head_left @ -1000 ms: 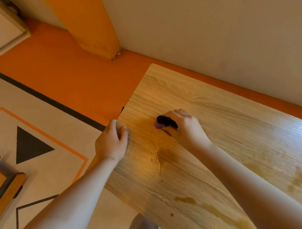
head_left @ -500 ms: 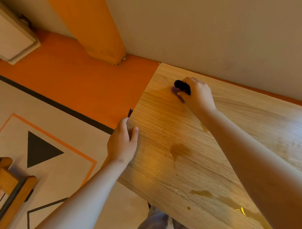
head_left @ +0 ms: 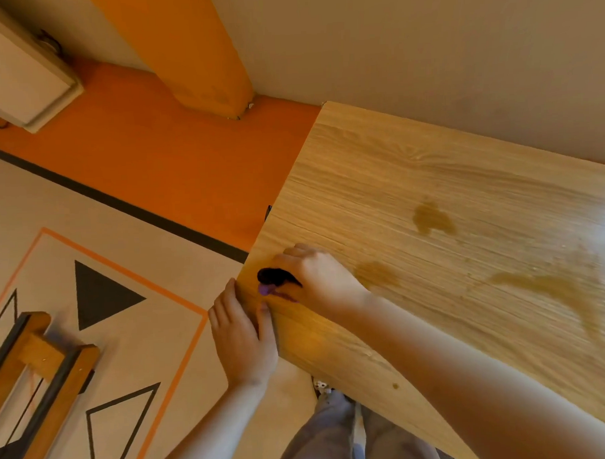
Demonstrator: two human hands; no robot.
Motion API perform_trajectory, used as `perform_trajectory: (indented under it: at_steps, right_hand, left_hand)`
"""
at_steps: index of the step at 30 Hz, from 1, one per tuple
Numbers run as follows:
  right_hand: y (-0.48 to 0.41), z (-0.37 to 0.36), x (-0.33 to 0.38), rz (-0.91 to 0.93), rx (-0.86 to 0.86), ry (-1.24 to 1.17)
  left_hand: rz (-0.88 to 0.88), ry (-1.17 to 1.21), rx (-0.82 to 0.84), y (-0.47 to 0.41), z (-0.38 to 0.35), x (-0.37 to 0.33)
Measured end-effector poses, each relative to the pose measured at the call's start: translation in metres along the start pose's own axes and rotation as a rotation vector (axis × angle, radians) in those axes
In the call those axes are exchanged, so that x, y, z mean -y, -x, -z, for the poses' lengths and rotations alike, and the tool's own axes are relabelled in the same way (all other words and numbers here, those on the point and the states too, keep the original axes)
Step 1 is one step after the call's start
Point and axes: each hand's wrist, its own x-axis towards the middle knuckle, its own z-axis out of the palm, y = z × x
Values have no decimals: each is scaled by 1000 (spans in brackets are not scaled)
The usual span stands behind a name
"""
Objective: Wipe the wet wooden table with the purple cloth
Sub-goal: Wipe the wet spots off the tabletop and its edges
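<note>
The right hand (head_left: 316, 280) is curled tight round the purple cloth (head_left: 273, 282), a small bunched wad that shows dark above and lilac below, pressed onto the worktop (head_left: 429, 176) near its left edge. The worktop is pale wood-grain board with fine straight lines and square corners. The left hand (head_left: 241, 341) clasps that left edge just beside the cloth, thumb on top and fingers along the side. Amber wet patches (head_left: 431, 219) lie further in on the worktop, one rounded, one a long curved smear. Left of the worktop lies a beige floor mat (head_left: 154, 337) with a black triangle (head_left: 104, 294).
</note>
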Motion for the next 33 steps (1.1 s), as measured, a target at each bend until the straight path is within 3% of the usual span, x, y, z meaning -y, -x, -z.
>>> perform_trajectory:
  at_steps: [2, 9, 12, 17, 21, 29, 33]
  right_hand:
    - [-16, 16, -15, -15, 3, 6]
    - [-84, 68, -72, -328, -265, 148]
    - [-81, 50, -51, -253, -221, 132]
    - [-55, 1, -16, 31, -51, 19]
    - [-66, 11, -30, 57, -3, 27]
    - [-115, 100, -110, -289, -335, 144]
    - [-123, 117, -124, -348, -437, 87]
  left_hand:
    - [-9, 8, -9, 0, -1, 0]
    - [-22, 12, -21, 0, -2, 0]
    - [-24, 8, -29, 0, -3, 1]
    - [-31, 24, -22, -1, -3, 3]
    - [-31, 26, -24, -2, -4, 2]
    - [-23, 38, -40, 0, -5, 2]
    - [-16, 41, -51, -1, -5, 0]
